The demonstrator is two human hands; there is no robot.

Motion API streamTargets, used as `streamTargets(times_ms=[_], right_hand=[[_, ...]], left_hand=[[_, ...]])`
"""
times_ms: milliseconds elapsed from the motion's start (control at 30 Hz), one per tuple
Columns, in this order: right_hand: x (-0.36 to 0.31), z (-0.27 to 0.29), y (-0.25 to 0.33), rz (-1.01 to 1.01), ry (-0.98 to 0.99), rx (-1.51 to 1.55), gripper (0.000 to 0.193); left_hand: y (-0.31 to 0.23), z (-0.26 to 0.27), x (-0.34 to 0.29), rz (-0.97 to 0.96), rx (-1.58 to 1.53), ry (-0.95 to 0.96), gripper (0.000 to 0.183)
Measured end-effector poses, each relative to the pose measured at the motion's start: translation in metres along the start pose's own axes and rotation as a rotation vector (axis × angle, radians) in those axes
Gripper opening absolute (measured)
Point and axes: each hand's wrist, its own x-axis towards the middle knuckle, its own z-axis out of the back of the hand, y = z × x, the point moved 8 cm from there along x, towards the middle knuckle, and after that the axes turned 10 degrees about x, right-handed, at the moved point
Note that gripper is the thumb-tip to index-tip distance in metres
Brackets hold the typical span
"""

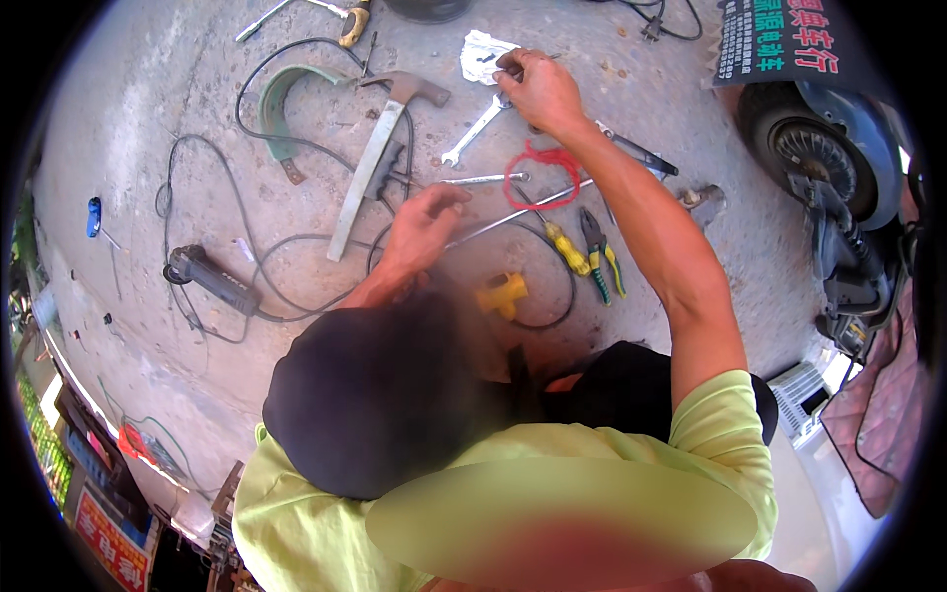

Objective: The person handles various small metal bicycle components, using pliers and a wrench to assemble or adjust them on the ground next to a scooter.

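At the far middle, my right hand [541, 91] has its fingers closed over the right edge of a crumpled white paper [483, 59]. A small dark bit, too small to name, lies on that paper. Just below this hand is a combination wrench [477, 130]. My left hand [422, 232] is held low over the concrete, fingers loosely stretched and holding nothing visible. Nearest to it are a second wrench [488, 180] and a long thin metal rod [513, 215]. A hammer [380, 148] with a flat metal handle lies to its left, beyond it a green curved band [276, 113].
Right of centre lie a red cord loop [545, 178], a yellow-handled screwdriver [567, 249], pliers [600, 255] and a yellow fitting [503, 294]. An angle grinder [215, 280] trails its cable at left, near a blue screwdriver [96, 219]. A scooter wheel [814, 148] stands at right.
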Motion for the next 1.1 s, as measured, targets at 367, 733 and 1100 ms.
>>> streamTargets(times_ms=[367, 733, 1100], right_hand=[[-0.039, 0.082, -0.035, 0.121, 0.212, -0.133, 0.03], [-0.193, 0.279, -0.227, -0.078, 0.039, -0.415, 0.031], [-0.231, 0.266, -0.26, 0.156, -0.272, -0.547, 0.059]], left_hand=[[-0.003, -0.001, 0.011, 0.001, 0.056, -0.02, 0.02], [-0.08, 0.005, -0.015, 0.013, 0.166, -0.155, 0.021], [-0.081, 0.018, -0.11, 0.156, 0.243, -0.431, 0.022]])
